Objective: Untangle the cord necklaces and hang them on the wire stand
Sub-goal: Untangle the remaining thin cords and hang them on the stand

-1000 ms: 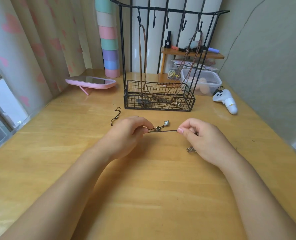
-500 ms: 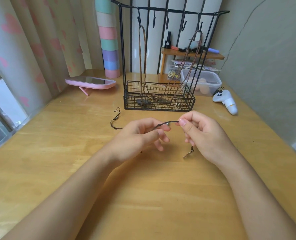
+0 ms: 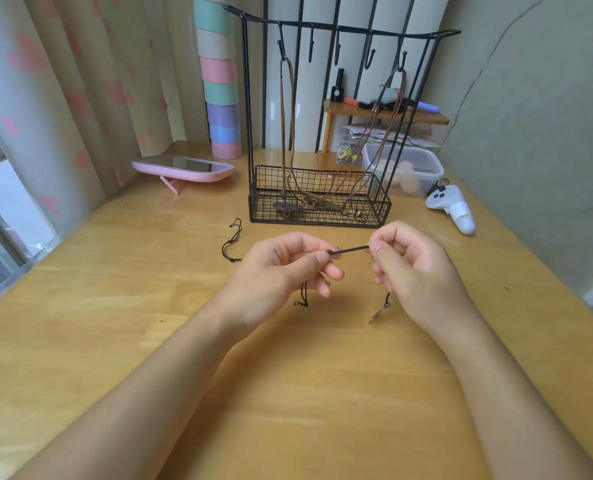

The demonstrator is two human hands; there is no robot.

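Cord necklace [image 3: 348,251]; wire stand [image 3: 323,217], controller [image 3: 452,206] beyond

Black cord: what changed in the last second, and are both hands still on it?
Both hands rose a little. The left hand and right hand still pinch the black cord, now a short straight span between them. The pendant has lifted and now hangs below the right hand. The wire stand and its two brown necklaces have not moved.

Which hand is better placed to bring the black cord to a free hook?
Probably the right hand: it pinches the black cord in line with a free hook of the wire stand; the left hand lines up with an occupied hook.
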